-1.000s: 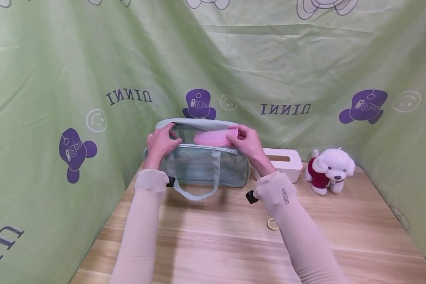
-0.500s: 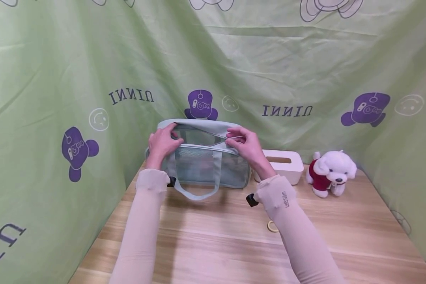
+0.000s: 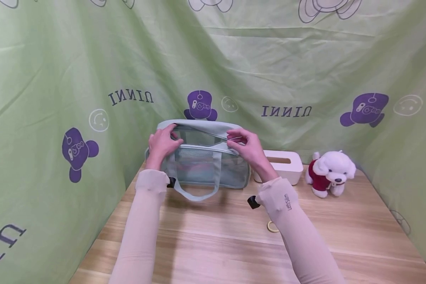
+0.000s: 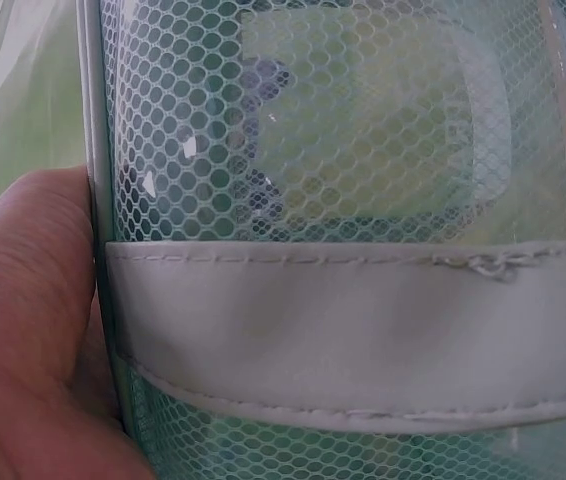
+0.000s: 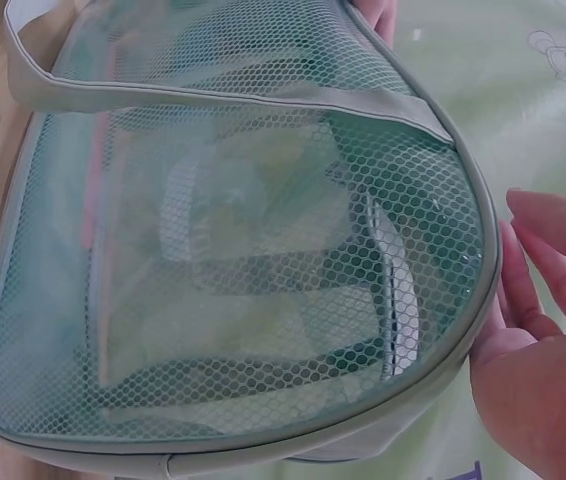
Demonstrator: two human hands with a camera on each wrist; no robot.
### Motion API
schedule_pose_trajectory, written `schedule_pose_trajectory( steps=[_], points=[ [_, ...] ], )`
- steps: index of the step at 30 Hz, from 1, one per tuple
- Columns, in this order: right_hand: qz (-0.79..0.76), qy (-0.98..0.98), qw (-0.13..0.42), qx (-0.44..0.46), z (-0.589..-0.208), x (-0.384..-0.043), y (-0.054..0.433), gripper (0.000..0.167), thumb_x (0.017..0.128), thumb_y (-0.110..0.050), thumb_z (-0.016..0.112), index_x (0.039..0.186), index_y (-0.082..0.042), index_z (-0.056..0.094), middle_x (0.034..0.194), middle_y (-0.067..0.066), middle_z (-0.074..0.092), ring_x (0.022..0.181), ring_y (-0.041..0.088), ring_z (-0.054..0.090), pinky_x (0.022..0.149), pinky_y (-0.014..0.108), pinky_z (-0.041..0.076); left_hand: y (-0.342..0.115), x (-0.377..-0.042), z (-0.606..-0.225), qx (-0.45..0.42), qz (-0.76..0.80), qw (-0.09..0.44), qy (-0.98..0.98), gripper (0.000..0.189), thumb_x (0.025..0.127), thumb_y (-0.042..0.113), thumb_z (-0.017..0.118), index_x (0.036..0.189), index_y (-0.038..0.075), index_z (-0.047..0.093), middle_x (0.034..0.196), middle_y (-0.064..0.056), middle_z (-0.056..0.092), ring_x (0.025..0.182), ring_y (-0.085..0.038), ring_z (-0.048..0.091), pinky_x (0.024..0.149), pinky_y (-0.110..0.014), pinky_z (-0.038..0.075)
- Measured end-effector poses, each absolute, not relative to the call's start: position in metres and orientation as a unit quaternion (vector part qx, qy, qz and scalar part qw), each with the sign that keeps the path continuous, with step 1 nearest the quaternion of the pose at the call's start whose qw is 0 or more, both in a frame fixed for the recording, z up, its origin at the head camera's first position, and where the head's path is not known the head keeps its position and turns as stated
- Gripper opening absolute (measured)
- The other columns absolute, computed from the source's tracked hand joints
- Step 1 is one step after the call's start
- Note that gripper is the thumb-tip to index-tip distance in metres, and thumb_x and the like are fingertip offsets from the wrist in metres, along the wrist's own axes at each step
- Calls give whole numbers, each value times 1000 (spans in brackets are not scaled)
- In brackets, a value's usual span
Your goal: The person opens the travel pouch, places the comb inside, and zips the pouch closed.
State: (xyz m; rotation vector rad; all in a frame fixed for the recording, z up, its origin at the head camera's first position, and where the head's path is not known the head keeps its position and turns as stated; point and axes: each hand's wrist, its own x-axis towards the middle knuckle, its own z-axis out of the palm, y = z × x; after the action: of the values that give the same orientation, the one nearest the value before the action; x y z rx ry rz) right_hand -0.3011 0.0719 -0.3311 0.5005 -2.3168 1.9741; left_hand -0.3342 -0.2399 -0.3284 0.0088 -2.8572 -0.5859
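Head view shows a pale green see-through bag (image 3: pixel 232 170) standing on the wooden bench (image 3: pixel 202 254), its top gaping and its soft handle (image 3: pixel 195 196) drooping in front. A person's left hand (image 3: pixel 161 142) is at the left end of the mouth, thumb and forefinger spread apart, the thumb on the near rim and the finger at the far one. The right hand (image 3: pixel 247 146) is at the right end, its fingers bent around the near edge; it touches the rim, but I cannot tell whether it pinches it. Through the front wall a blurred pink shape (image 3: pixel 197 165) shows inside the bag. Left wrist view has the mesh (image 4: pixel 178 100) up close, with the handle running across it. Just right of the bag, partly behind the right forearm, sits a white tissue box (image 3: pixel 292 172) with a brown slot; beside it stands a white plush dog (image 3: pixel 335 167) in a red top. A small yellow ring (image 3: pixel 268 227) lies near the right sleeve (image 3: pixel 307 240). Green cloth (image 3: pixel 269 51) with purple prints hangs behind.
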Motion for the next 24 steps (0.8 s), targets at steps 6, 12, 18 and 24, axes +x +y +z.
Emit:
schedule_pose_trajectory(
  steps=[6,12,18,24],
  points=[
    [650,-739,51,170,-333,-288,79,38,93,-3,74,130,0,67,122,25,68,103,16,65,90,18,54,-240,-333,-327,1,-206,109,-973,71,89,37,66,154,19,46,123,-4,71,120,-30,58,105,-53,38],
    [645,-744,66,162,-339,-279,88,36,93,-7,75,129,-1,69,122,21,69,107,19,64,94,23,53,-242,-332,-325,0,-200,110,-974,69,89,38,64,154,19,47,121,-6,71,121,-32,57,107,-55,38],
    [632,-759,82,132,-353,-276,95,34,91,-9,78,124,-1,72,123,20,68,104,21,60,88,24,50,-242,-330,-326,-5,-203,119,-972,65,90,37,63,151,19,52,120,-5,72,122,-32,57,108,-55,38],
    [633,-756,92,135,-364,-278,97,29,92,-9,78,119,2,74,118,23,67,95,14,59,88,28,49,-244,-329,-327,-20,-215,138,-967,54,90,33,61,143,20,61,118,-5,72,123,-32,57,107,-56,38]
  ],
)
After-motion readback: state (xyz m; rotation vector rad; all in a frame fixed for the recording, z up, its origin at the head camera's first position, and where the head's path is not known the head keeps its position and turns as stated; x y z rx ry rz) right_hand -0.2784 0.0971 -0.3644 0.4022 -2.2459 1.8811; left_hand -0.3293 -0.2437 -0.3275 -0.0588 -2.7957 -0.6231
